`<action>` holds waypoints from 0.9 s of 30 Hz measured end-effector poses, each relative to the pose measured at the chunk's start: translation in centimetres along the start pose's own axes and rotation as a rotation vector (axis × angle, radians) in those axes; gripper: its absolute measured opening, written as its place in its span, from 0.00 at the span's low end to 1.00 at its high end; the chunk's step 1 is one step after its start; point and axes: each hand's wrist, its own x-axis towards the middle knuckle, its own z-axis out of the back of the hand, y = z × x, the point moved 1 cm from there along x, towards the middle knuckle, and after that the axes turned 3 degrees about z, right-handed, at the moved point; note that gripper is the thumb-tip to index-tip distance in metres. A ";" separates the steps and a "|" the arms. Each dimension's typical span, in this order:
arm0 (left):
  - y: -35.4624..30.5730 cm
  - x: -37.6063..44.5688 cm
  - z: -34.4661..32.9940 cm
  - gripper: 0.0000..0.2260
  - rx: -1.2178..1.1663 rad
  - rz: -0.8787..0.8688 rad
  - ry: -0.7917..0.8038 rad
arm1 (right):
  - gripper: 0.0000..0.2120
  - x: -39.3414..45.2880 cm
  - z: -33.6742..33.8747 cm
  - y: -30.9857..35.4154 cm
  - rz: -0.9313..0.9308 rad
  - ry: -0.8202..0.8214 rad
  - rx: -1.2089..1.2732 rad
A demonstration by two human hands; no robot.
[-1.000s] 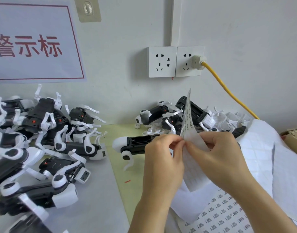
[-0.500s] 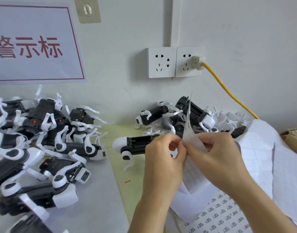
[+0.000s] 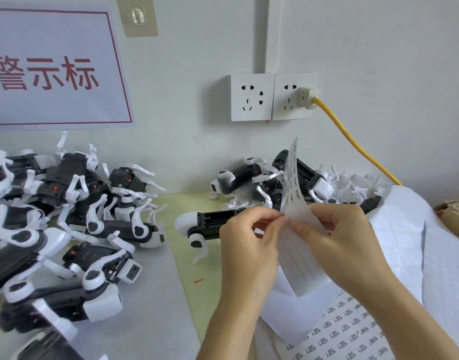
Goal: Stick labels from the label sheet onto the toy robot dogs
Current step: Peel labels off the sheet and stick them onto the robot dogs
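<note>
While the label sheet stands bent upright between the two hands, its printed side turns away to the right, likely so that an edge lifts for peeling. The right hand grips the sheet from the right side, fingers curled over it, and the left hand pinches at the sheet's near edge with thumb and fingertips; whether a label is already loose there I cannot tell, since the fingers cover the spot. Just beyond the left hand one toy robot dog lies on the desk, apparently set ready for labelling, its rear hidden by the hands. More dogs are heaped at far left and behind the sheet. Further sheets lie near right, partly cut off.
</note>
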 end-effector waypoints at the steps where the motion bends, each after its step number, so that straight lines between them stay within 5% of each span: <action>1: 0.0 0.0 0.0 0.09 -0.009 0.015 0.005 | 0.11 0.0 0.0 -0.1 -0.002 -0.002 -0.010; 14: 0.0 -0.2 -0.1 0.08 0.106 -0.038 -0.019 | 0.13 -0.1 1.1 0.7 -0.074 0.055 -0.016; 21: 0.2 0.0 0.4 0.07 -0.113 0.156 -0.144 | 0.25 0.3 2.4 -0.5 -0.108 -0.057 -0.110; 27: 0.2 0.2 0.5 0.06 -0.242 0.264 -0.202 | 0.19 0.3 2.6 -0.4 0.096 -0.337 -0.412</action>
